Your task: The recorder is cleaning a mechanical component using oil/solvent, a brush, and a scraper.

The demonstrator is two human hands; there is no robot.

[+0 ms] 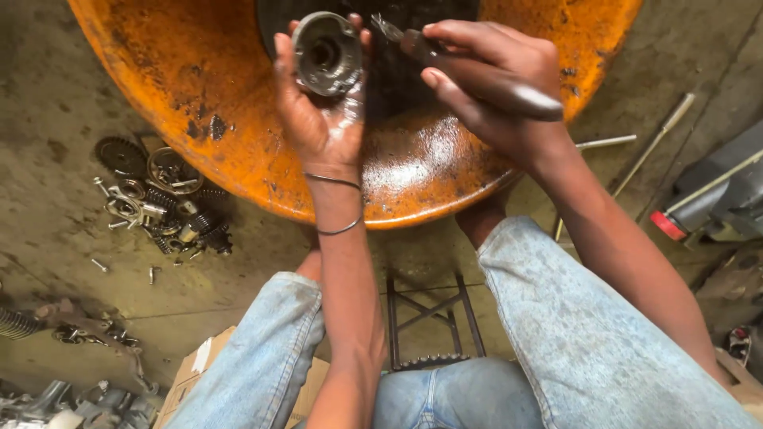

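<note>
A heap of gears and springs (163, 199) and a brown cardboard box (199, 373) are seen on the floor at left. A round metal hub (326, 53) is cupped in the left hand (322, 111) over the orange basin (199, 87). The right hand's (493, 87) grip is closed around a dark-handled brush (477, 75), its bristles just beside the hub.

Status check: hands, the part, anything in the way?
Left hand grips round metal part. Right hand holds brush, bristles beside part. Orange basin below; nothing blocking.

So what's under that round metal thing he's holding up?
Under the round metal part sits the left hand, wet and shiny, cupping it. Below that is the orange basin with its dark middle. The part's underside is hidden.
</note>
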